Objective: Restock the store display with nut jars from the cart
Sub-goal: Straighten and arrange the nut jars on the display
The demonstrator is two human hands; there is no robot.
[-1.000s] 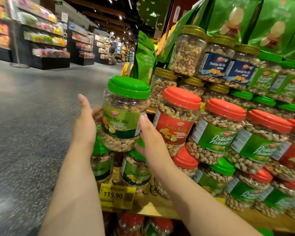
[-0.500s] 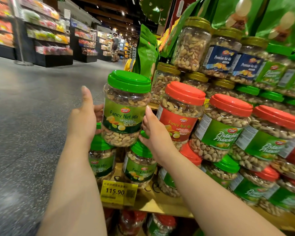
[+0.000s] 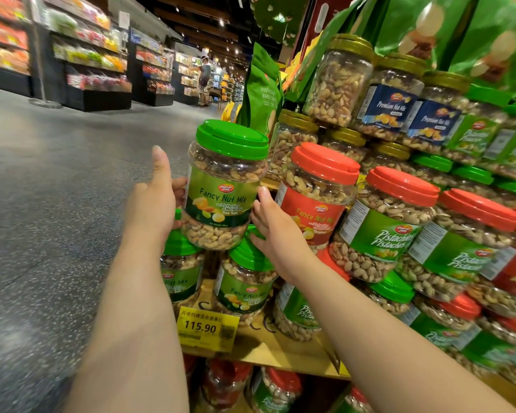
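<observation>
The tiered store display of clear plastic nut jars [image 3: 399, 222] fills your view from 12 to 5 o'clock, its wooden shelf edge [image 3: 283, 353] running below the lowest stacked row. At 9 to 11 o'clock lies the grey speckled aisle floor [image 3: 57, 189], with dark shelving units of blurred, bright goods [image 3: 81, 70] beyond it and a distant person [image 3: 203, 79] standing near 12 o'clock.

At centre you hold a clear plastic jar with a green screw lid and a green "Fancy Nut Mix" label [image 3: 224, 189]. It stands upright, its base resting on or just above the green lids of two like jars [image 3: 245, 281] in the row beneath; contact cannot be confirmed. To its 3 o'clock, just beside it, stands a red-lidded, red-labelled nut mix jar [image 3: 319, 195], followed by a red-lidded pistachio jar with a green label [image 3: 385, 228].

Your left hand [image 3: 152, 204] is at the jar's 9 o'clock side: the thumb points straight up, clear of the jar, while the fingers wrap behind the label, only their tips showing. Your right hand [image 3: 273, 225] is at the jar's 4 o'clock side, thumb laid up against the label's edge; its remaining fingers pass behind the jar and are hidden, so their curl cannot be told.

A yellow price tag reading 115.90 [image 3: 207, 327] hangs from the shelf edge at 6 o'clock.
</observation>
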